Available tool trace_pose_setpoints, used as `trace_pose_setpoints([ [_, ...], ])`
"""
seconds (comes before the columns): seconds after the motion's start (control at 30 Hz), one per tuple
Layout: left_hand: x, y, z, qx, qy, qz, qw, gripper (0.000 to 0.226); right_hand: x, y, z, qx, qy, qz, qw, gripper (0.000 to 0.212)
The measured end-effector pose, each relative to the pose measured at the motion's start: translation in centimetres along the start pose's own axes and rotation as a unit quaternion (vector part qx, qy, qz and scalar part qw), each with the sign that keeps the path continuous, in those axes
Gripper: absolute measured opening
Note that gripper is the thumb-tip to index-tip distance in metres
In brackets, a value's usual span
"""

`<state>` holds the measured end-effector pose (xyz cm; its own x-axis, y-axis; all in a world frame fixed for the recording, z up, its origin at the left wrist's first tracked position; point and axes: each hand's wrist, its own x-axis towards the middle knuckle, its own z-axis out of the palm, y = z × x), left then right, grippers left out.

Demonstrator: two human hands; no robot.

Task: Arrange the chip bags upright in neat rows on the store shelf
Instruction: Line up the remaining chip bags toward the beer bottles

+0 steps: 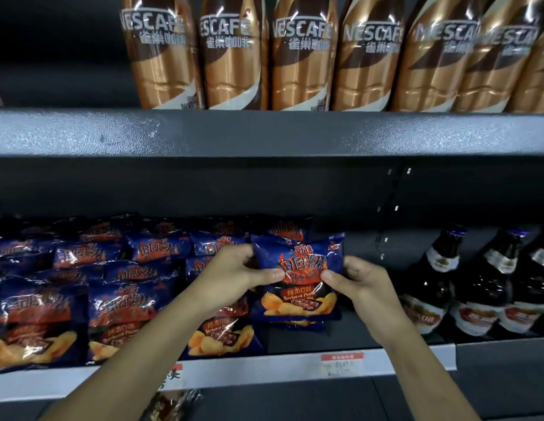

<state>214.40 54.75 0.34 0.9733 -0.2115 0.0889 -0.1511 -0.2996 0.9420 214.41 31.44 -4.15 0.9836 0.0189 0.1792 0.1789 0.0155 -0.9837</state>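
A blue barbecue chip bag (298, 296) stands upright at the right end of the rows, held from both sides. My left hand (234, 275) pinches its left edge, thumb on the front. My right hand (360, 284) grips its right edge the same way. Several more blue chip bags (118, 308) fill the shelf to the left, some upright in front, others leaning or lying behind. One bag (222, 335) stands in front, partly hidden by my left forearm.
Dark beer bottles (477, 287) stand to the right, with a bare gap of shelf between them and the held bag. The shelf's front edge (279, 372) carries a red price tag (342, 363). Nescafe bottles (301, 53) line the upper shelf (264, 132).
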Motion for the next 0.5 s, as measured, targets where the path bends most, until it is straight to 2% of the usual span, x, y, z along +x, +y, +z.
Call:
trace_pose_setpoints([
  [0.13, -0.3, -1.9, 0.8, 0.031, 0.026, -0.037, 0.999, 0.027, -0.3, 2.0, -0.4, -0.038, -0.009, 0.013, 0.999, 0.020],
  [0.3, -0.4, -4.3, 2.5, 0.134, 0.057, -0.056, 0.988, 0.061, -0.7, 4.7, -0.7, -0.116, -0.002, 0.026, 0.993, 0.020],
  [0.5, -0.8, -4.7, 3.3, 0.234, 0.077, -0.034, 0.969, 0.061, -0.9, 5.8, -0.3, -0.174, -0.004, 0.022, 0.985, 0.020],
])
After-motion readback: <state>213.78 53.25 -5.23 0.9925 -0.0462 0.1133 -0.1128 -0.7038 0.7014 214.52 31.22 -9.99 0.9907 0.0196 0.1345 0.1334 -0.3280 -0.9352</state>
